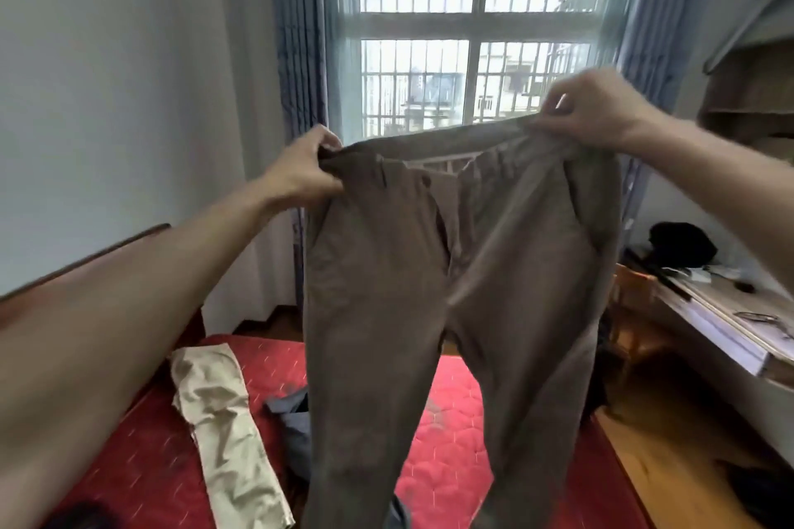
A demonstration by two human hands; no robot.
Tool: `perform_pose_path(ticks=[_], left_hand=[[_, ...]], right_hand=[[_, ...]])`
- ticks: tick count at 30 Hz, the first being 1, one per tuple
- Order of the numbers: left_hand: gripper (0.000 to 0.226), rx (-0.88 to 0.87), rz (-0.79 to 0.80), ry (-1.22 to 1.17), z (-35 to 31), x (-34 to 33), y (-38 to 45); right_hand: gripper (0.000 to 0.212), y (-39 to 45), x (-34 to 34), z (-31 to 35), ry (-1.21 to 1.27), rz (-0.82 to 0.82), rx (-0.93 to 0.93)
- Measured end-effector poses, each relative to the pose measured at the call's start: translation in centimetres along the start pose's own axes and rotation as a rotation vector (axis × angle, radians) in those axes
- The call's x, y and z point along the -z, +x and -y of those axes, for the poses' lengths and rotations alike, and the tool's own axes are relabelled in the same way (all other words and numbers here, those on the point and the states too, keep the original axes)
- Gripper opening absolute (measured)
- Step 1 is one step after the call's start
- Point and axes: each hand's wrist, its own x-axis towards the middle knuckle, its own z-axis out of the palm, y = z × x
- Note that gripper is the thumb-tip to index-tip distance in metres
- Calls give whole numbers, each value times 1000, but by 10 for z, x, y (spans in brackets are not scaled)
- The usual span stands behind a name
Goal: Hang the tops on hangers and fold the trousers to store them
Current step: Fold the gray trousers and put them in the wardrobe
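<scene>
Now, left hand (300, 172): I am pinching the left waistband corner of the brown cotton trousers (451, 292).
Trousers: hanging lengthwise downward between my hands, legs dangling over the red quilted mattress (447, 464).
Right hand (593, 107): gripping the opposite corner, slightly higher.
</scene>
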Motion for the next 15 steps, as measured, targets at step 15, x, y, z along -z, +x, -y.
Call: perform_pose_path(ticks=[15], left_hand=[[55,406,503,-200,55,-22,-43]], right_hand=[[47,-76,-64,5,157,519,223]])
